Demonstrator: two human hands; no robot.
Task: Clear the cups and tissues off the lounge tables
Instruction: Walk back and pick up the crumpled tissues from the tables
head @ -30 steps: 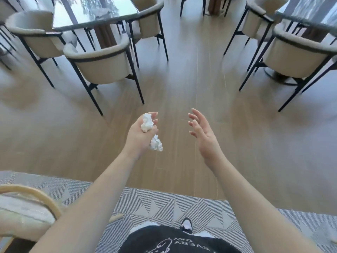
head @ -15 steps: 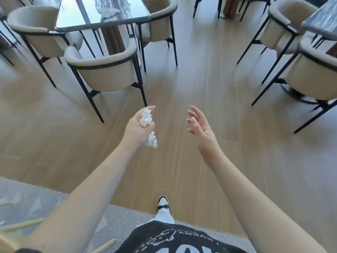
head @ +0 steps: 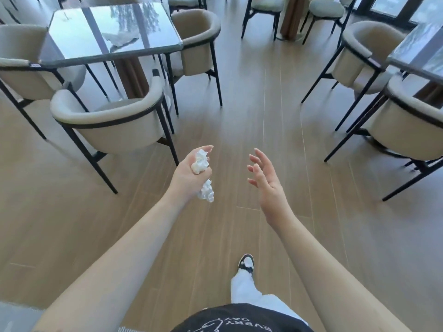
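Tissues [head: 201, 164], crumpled white, sit bunched in the left hand [head: 189, 173]; fingers curl round the wad, one end poking out above the fist, a looser tail hanging below by the wrist. Right hand [head: 266, 180] spread wide, fingers relaxed, holding nothing. Both are held out over the wood floor [head: 239, 116], well apart from any table. Person mid-stride, one shoe [head: 246, 261] forward. Glass tabletop [head: 112, 32] ahead-left, ringed by beige chairs [head: 112, 123]; another at far right; I make out no cups or tissues on either.

Risks, as judged: the hanging tail is loosely held and could slip free and drop while walking. Splayed black chair legs close to the walking line are a trip hazard.
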